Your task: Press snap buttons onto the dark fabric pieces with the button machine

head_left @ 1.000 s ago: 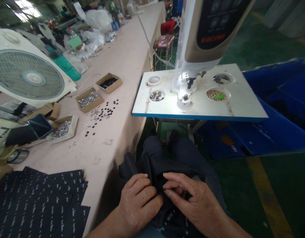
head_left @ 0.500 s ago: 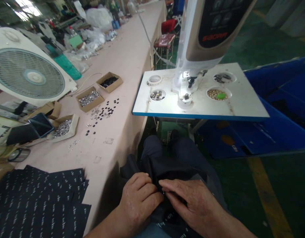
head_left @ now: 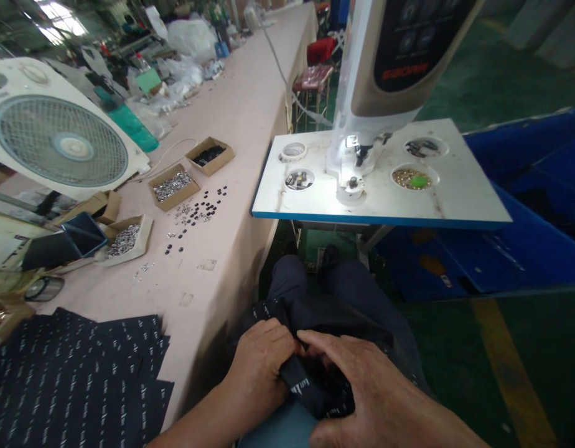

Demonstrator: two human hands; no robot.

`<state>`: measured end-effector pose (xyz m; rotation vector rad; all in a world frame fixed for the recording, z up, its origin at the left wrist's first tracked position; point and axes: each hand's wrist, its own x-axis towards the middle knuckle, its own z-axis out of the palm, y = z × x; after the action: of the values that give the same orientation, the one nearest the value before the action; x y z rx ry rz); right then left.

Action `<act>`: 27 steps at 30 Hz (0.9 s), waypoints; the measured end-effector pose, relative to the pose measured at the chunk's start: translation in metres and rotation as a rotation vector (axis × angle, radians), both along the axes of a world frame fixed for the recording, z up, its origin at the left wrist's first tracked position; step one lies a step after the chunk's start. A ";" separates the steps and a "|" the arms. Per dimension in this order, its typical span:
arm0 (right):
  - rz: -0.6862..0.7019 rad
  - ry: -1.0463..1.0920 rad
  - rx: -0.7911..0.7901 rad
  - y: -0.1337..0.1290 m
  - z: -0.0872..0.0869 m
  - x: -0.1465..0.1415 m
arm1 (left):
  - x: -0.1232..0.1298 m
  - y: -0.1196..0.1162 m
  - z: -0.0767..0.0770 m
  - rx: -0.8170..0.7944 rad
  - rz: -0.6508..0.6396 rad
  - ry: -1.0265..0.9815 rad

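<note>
Black fabric with white lettering [head_left: 310, 386] lies bunched across my lap. My left hand [head_left: 264, 358] is closed on it, fingers curled around a fold. On the other side, my right hand [head_left: 362, 373] curves over the same cloth, its thumb low and its fingers reaching toward the left hand. The fingertips of the right hand are partly hidden, but a fold of the cloth sits between its thumb and fingers. Beyond my knees stands a white snap-fastening machine [head_left: 357, 155] with a lit work point over its small table [head_left: 310, 205].
On the long table [head_left: 194, 342] at left lie printed black fabric pieces [head_left: 82, 379], loose dark and silver snap parts [head_left: 203, 208], and small boxes of metal parts [head_left: 173, 186]. A fan [head_left: 68, 137] stands behind them. Blue bins [head_left: 502, 249] are at right.
The cloth has been turned so its lettered side shows between my hands and near my left fingers. My right hand has spread wider, its thumb moving down away from the fingers.
</note>
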<state>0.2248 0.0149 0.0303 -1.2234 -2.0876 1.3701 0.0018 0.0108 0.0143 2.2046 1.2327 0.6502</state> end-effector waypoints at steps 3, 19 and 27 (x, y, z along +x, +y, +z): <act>-0.025 -0.014 0.014 0.001 -0.007 -0.008 | 0.001 0.002 -0.004 -0.065 0.012 0.027; -0.070 0.233 -0.431 0.028 -0.009 -0.013 | -0.005 0.027 0.021 -0.762 0.030 -0.027; -0.063 0.278 -0.557 0.033 -0.015 -0.009 | -0.009 0.031 0.014 -1.143 -0.017 -0.282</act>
<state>0.2153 0.0478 0.0150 -1.1873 -1.5127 2.0394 -0.0077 0.0414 0.0278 1.1217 1.0317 0.1341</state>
